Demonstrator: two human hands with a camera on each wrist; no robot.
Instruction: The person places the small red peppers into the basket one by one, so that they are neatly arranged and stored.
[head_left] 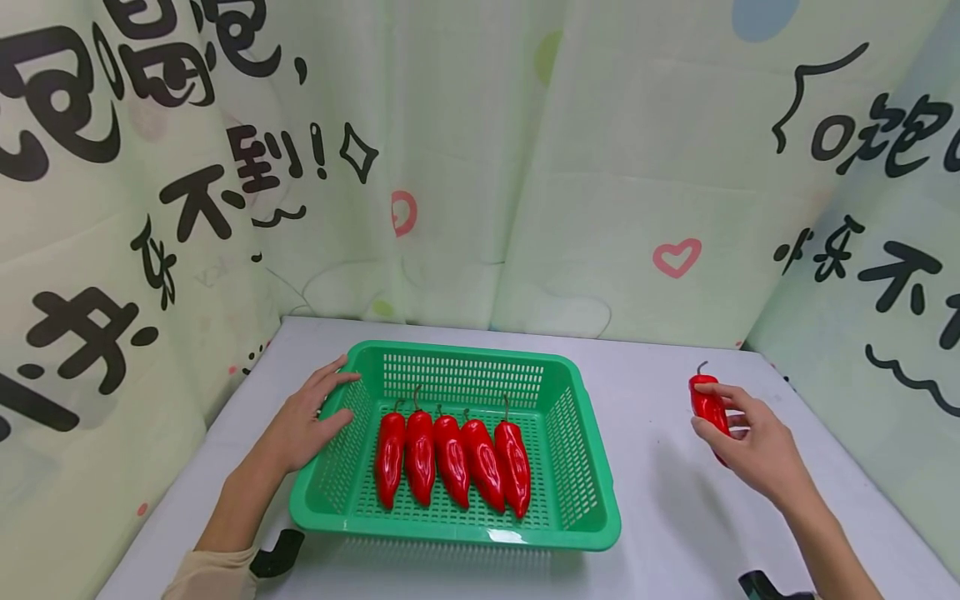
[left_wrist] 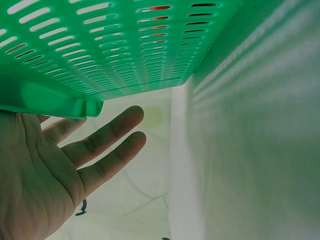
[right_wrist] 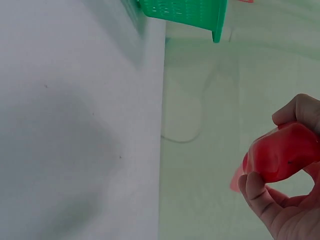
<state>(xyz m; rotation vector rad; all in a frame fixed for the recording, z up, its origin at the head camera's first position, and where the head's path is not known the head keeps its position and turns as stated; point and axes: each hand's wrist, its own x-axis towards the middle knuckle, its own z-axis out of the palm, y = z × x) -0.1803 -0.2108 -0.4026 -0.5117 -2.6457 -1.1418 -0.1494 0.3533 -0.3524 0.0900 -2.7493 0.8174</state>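
Observation:
Several glossy red chili peppers (head_left: 452, 460) lie side by side in a green plastic basket (head_left: 457, 542), their stems pointing to the far side. At the basket's left rim is my left hand (head_left: 311, 421), thumb and fingers spread; in the left wrist view, two of its fingers (left_wrist: 112, 162) extend straight below the rim. To the right of the basket, my right hand (head_left: 753, 442) holds another red chili pepper (head_left: 705, 402) above the table, stem up. Thumb and fingers pinch this pepper from both sides in the right wrist view.
The basket stands on a white table (head_left: 645, 517), left of its middle. A pale green curtain (head_left: 600, 167) with dark lettering and small hearts encloses the back and both sides. Shadow from the right hand falls on the table between it and the basket.

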